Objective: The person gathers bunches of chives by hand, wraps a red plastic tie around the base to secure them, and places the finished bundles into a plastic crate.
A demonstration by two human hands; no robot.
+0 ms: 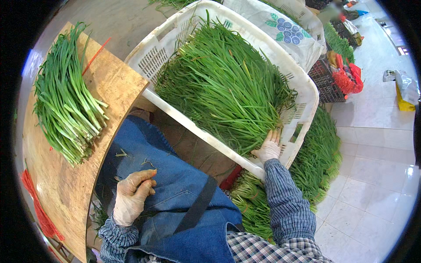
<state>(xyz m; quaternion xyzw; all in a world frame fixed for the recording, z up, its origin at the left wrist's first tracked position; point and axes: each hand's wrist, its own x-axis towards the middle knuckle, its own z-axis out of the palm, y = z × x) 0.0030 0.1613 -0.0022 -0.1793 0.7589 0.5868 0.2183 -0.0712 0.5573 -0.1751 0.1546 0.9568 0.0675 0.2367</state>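
A white plastic crate (199, 131) with slotted walls stands in front of me, holding a large heap of garlic chives (223, 83). My right hand (268, 149), in a thin pale glove, reaches over the crate's near right rim. Its fingers are stretched out against the ends of the chives, thumb apart. Above my blue apron (171, 179), my gloved left hand (133, 195) is closed, thumb and fingers pressed together. A thin strand shows by its fingertips; whatever they may hold is too small to make out. A bunch of garlic chives (70, 96) lies on the wooden table (116, 74) at left.
Red ties (39, 206) hang at the table's left edge, and one red strip (96, 56) lies on top. More chives (318, 153) are piled right of the crate. Behind are a white printed sack (272, 26), a dark crate (326, 81) and red bags (348, 76).
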